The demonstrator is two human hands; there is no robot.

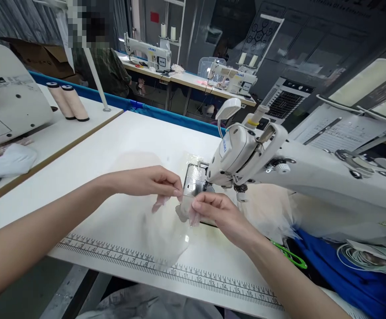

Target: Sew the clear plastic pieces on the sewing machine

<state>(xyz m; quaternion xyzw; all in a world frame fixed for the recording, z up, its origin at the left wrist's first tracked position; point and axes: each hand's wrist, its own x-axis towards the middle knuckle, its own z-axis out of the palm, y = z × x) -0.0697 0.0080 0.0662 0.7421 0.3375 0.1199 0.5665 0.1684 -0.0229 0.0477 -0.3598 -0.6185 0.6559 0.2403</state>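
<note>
A sheer, pale piece of fabric [166, 230] hangs between my two hands, just in front of the needle area of a white sewing machine [242, 153]. My left hand [156, 180] pinches its edge between thumb and fingers. Close by on the right, my right hand [216, 208] pinches the same edge, with a bit of pinkish fabric showing below the fingers. The stretch between both pinches is short and looks taut. Behind them lies the metal needle plate [193, 179], partly covered by the machine head and my right hand.
A ruler strip [166, 266] runs along the front edge of the white table [96, 150]. Peach tulle [267, 206] bunches under the machine arm, near green-handled scissors [290, 256] and blue cloth [332, 270]. Thread cones [68, 102] stand left; a person [103, 66] sits beyond.
</note>
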